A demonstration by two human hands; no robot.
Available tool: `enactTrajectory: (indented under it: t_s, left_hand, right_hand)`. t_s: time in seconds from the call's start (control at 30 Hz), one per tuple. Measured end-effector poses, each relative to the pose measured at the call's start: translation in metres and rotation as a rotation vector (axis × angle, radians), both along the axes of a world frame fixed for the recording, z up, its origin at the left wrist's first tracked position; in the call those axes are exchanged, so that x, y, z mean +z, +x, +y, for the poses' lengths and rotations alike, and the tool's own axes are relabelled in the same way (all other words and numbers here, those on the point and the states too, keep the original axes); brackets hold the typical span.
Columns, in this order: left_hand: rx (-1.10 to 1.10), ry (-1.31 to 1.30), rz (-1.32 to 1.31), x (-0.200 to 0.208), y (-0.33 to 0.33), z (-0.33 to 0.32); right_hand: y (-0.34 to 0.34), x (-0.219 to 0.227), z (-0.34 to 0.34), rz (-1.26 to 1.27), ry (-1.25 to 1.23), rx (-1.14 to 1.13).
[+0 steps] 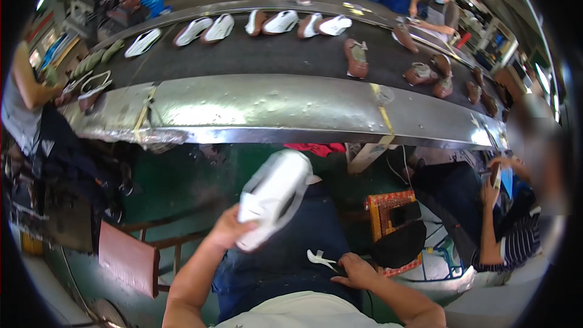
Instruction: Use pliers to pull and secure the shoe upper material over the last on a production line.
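Above my lap, my left hand (233, 228) is closed round one end of a white shoe (273, 197), which is tilted and slightly blurred. A reddish-brown edge shows at its gripped end. My right hand (358, 271) rests low by my right thigh. Between its thumb and fingers is the thin end of a small white tool (318, 259) with a curved, hooked head; its exact kind is not clear. The dark trousers (285, 267) on my lap lie beneath both hands.
Ahead runs a dark conveyor (231, 54) with a metal front edge (255, 103), carrying several white and brown shoes. A pink-topped stool (127, 258) stands left. A person (510, 243) sits at right beside a patterned seat (382, 206). Another person (30, 97) is at left.
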State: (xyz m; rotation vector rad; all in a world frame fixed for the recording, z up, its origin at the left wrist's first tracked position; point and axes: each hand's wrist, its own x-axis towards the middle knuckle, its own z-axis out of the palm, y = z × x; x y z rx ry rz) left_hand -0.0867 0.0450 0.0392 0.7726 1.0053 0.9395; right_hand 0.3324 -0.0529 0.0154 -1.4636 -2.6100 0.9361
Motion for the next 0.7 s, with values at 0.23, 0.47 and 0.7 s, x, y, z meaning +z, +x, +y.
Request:
enactTrajectory:
  t_s: [0.23, 0.47, 0.7]
  left_hand:
    - [-0.874, 0.102, 0.928, 0.005, 0.088, -0.058]
    - [-0.806, 0.313, 1.072, -0.001, 0.163, 0.033]
    - [-0.657, 0.132, 0.94, -0.05, 0.171, 0.079]
  right_hand:
    - [-0.004, 0.027, 0.001, -0.048, -0.433, -0.256]
    - [0.055, 0.004, 0.004, 0.001, -0.625, -0.271]
    - [0.032, 0.03, -0.009, 0.962, -1.108, -0.639]
